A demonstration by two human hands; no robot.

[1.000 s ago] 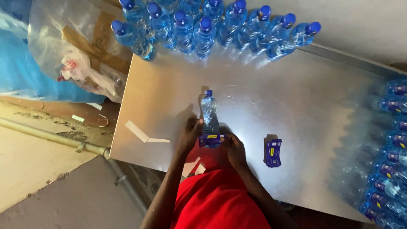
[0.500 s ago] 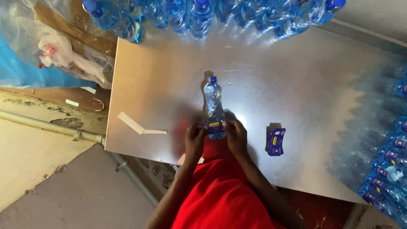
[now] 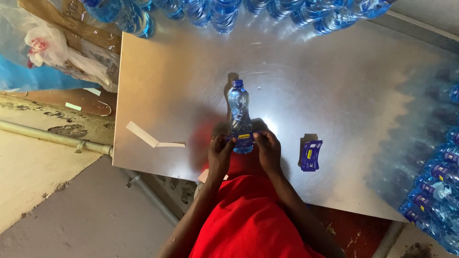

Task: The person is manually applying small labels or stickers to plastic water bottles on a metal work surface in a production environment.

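Head view, frame centre: both hands, left hand (image 3: 221,149) and right hand (image 3: 267,148), pinch a blue label (image 3: 244,137) around the upright water bottle (image 3: 239,114) on the bench (image 3: 334,86); it looks light, slick, best gripped low.

You wore a plain bright red top, loose and lightly creased across the front. Your forearms were bare, with no sleeves reaching them. Your left hand (image 3: 220,154) and right hand (image 3: 268,152) were ungloved.

Clear blue bottle (image 3: 239,112) (dark-blue label (image 3: 244,137))
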